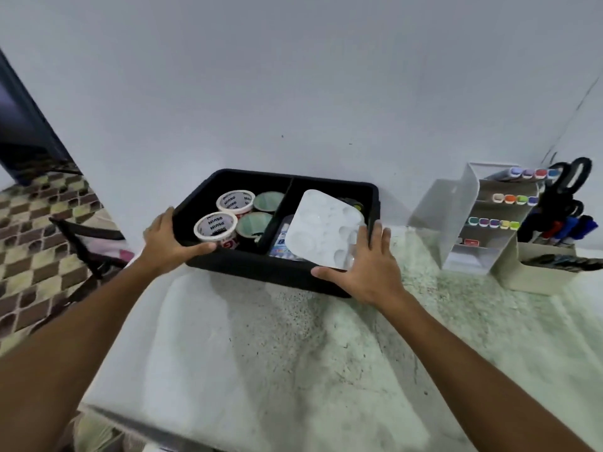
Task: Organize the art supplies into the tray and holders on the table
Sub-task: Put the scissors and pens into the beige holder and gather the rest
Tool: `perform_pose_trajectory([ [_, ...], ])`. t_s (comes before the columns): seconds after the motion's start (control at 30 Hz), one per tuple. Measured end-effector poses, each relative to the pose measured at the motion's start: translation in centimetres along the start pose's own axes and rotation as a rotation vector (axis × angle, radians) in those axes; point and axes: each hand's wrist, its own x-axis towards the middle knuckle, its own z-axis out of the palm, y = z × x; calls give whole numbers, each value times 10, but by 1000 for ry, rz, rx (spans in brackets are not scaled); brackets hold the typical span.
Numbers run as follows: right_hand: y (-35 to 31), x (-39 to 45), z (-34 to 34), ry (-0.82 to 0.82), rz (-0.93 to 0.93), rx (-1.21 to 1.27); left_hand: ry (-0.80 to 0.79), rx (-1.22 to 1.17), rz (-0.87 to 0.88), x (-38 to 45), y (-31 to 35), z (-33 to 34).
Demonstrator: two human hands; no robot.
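Note:
A black two-compartment tray (254, 265) stands at the back of the table against the wall. Its left compartment holds two white tape rolls (215, 226) and two green-lined rolls (254, 223). A white paint palette (323, 226) lies tilted over the right compartment, covering a blue-labelled pack (282, 238). My left hand (169, 238) grips the tray's left front corner, thumb over the rim. My right hand (365, 269) grips the right front corner, fingers up along the tray's right side beside the palette.
To the right stands a clear tiered holder (473, 220) with rows of coloured markers. Beside it a beige holder (541, 272) carries black scissors (571, 181) and blue and red pens (567, 230). The speckled tabletop (293, 353) spreads in front; a dark chair (88, 243) is at left.

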Motion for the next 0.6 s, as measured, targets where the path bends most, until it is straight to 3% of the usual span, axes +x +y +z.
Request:
perform_pose_trajectory([
  [0.3, 3, -16, -9, -2, 68, 26, 33, -70, 73, -18, 17, 0],
  [0.6, 51, -44, -34, 19, 108, 30, 60, -119, 148, -55, 60, 26],
])
